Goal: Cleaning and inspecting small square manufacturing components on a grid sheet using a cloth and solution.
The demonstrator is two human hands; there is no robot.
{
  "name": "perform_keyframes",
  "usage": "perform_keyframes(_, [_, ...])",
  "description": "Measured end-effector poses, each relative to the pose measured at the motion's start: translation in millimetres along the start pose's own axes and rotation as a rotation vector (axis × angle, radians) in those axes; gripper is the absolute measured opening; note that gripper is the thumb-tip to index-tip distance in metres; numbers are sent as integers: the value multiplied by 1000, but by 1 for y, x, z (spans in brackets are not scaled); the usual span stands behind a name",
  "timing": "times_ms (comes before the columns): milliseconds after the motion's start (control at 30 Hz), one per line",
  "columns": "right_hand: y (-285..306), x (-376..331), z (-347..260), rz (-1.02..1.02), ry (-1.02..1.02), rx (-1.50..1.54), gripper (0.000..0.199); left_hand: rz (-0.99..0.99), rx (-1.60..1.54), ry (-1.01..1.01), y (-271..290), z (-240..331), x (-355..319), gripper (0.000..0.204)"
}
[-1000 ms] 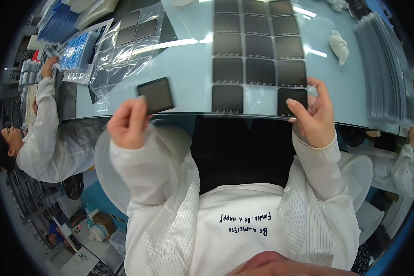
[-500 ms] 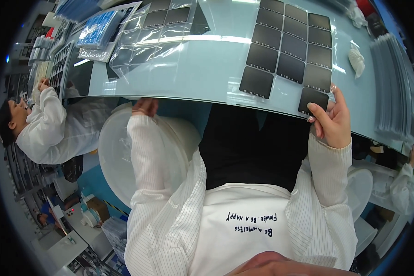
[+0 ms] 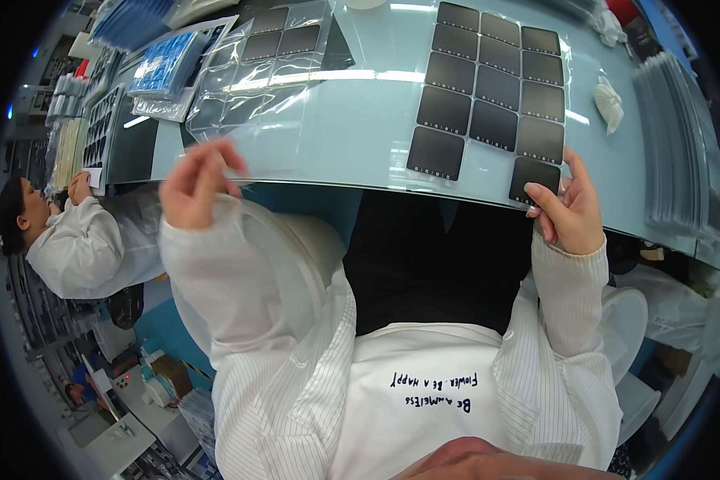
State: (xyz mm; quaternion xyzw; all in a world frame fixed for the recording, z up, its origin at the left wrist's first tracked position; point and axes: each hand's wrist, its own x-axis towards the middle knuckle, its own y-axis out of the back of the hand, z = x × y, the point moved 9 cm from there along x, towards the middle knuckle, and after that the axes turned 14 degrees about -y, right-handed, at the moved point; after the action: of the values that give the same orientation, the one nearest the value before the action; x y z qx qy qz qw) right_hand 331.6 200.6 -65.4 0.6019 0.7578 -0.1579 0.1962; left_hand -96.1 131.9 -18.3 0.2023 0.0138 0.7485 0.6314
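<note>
A clear plastic sheet with several dark square panels (image 3: 496, 84) lies on the glass-topped table (image 3: 336, 120) at the right. My right hand (image 3: 574, 204) pinches its near right corner at the table's front edge, thumb over the lowest dark square (image 3: 534, 180). Smeared by motion, my left hand (image 3: 200, 186) is raised in front of the table edge at the left, its fingers bent. Whether it holds anything cannot be made out. Beyond it lies another clear sheet (image 3: 256, 100), with a few dark squares at its far end.
Blue packets (image 3: 164, 68) lie at the far left. A crumpled white wad (image 3: 608, 104) sits right of the sheet, beside a stack of clear sheets (image 3: 676, 144). A large whitish bin (image 3: 316, 248) stands below the table edge. At the left a co-worker (image 3: 80, 240) sits.
My left hand has risen from above the bin and swung left, up to the table's edge. My right hand keeps its pinch on the sheet. The view has shifted slightly.
</note>
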Motion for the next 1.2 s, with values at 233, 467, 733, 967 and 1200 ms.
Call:
perform_keyframes(233, [1,-4,-2,74,4,-15,61,273,1006,150,58,-61,96,93])
perform_keyframes(467, [41,-37,-20,530,353,-465,70,325,587,148,65,-77,108,83])
perform_keyframes(733, [18,-77,-49,369,436,-274,43,47,-712,89,-17,47,60,61])
perform_keyframes(967, [-69,-63,-60,-154,556,-260,55,-197,-692,3,-95,110,8,77])
perform_keyframes(1200, [-92,-47,-54,-166,574,-169,81,-396,-1022,53,-145,123,-22,69])
